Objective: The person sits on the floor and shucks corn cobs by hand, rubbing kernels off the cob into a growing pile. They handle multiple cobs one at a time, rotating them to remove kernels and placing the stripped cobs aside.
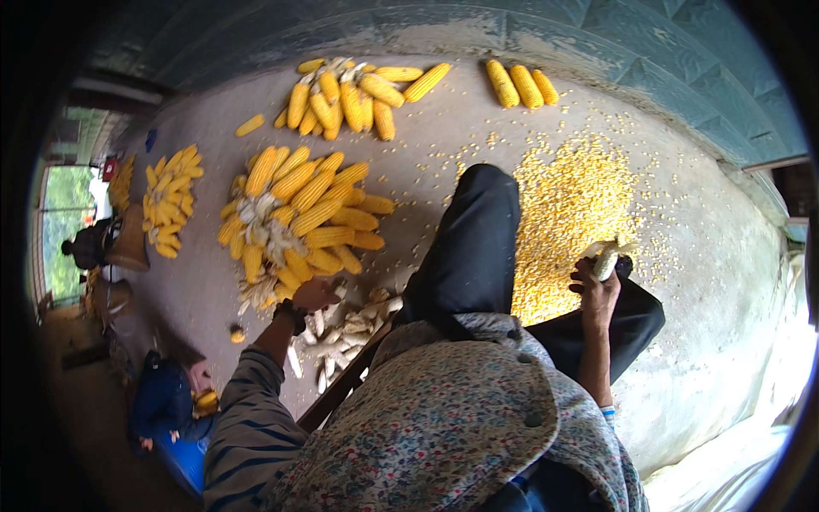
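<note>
My right hand [596, 285] holds a bare pale corn cob [605, 262] above my bent knee, beside a broad heap of loose yellow corn kernels [569, 205]. A second pale piece lies across the top of this cob, but what it is cannot be made out. My left hand [315, 296] is at the near edge of a pile of yellow corn ears [313, 205], with their pale husks gathered in the middle. Nothing shows in its grasp. Below and right of that hand lie several stripped cobs [349, 333] on the floor.
More ears [345, 96] are piled by the wall, with three ears [523, 86] in a row. A smaller ear pile [171, 198] lies left, near a brown basket [128, 240]. One person [166, 397] in dark blue sits lower left; another person [89, 246] is beyond the basket.
</note>
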`<state>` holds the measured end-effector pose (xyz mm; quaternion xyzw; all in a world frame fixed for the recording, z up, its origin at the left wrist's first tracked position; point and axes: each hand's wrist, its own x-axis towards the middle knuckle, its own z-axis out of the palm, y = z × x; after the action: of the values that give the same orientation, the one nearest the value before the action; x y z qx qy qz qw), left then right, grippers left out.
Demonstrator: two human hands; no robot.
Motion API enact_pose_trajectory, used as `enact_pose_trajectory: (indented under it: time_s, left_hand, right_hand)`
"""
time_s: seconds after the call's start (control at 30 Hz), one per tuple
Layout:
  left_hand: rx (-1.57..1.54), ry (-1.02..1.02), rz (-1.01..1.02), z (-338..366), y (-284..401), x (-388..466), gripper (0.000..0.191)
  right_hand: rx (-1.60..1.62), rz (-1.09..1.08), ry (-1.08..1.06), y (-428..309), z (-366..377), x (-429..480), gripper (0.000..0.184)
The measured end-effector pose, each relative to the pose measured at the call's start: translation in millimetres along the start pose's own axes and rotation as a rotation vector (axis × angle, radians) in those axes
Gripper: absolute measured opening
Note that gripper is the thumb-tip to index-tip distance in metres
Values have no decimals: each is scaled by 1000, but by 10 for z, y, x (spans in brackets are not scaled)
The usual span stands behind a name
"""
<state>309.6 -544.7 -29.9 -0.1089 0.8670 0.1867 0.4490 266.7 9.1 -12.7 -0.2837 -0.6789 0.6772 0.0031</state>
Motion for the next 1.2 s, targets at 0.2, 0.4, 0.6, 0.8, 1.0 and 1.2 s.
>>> enact_pose_trajectory:
  time_s: [0.2, 0.4, 0.6, 0.8, 1.0, 1.2]
  left_hand:
    - [-126, 417, 353, 108, 990, 1460, 42]
    - [13, 448, 309, -563, 2702, 2804, 41]
    - [321, 648, 557, -1032, 4164, 4021, 43]
    - [659, 757, 848, -999, 5359, 5037, 36]
    - [996, 778, 785, -852, 5540, 5626, 36]
    - [1001, 677, 932, -978, 5495, 5232, 42]
  right_hand:
    - [-85, 70, -43, -192, -55, 446, 26]
    - [-158, 183, 38, -203, -91, 1055, 24]
    - [-177, 307, -85, -159, 2, 1519, 22]
    - [-434, 312, -222, -397, 99, 1605, 14]
    - [-347, 529, -224, -459, -1, 1634, 23]
    - [-326, 451, -204, -552, -45, 1589, 20]
